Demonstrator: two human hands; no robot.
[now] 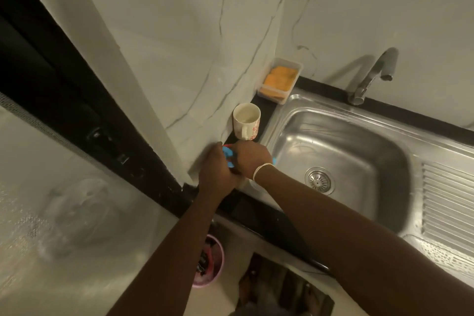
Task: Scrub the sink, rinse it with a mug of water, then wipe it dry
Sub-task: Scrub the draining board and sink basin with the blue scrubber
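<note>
Two bare hands meet at the counter's left corner, just left of the sink. The left hand [215,172] and the right hand [252,159] are both curled around a small blue and red object [228,155], mostly hidden, so what it is cannot be told. A white mug [246,120] with red flowers stands upright just beyond the hands. The steel sink [341,159] lies to their right, its drain [319,181] near the right wrist. An orange sponge [279,79] sits in a clear tray [295,67] behind the mug, and a tap [372,77] rises at the back.
</note>
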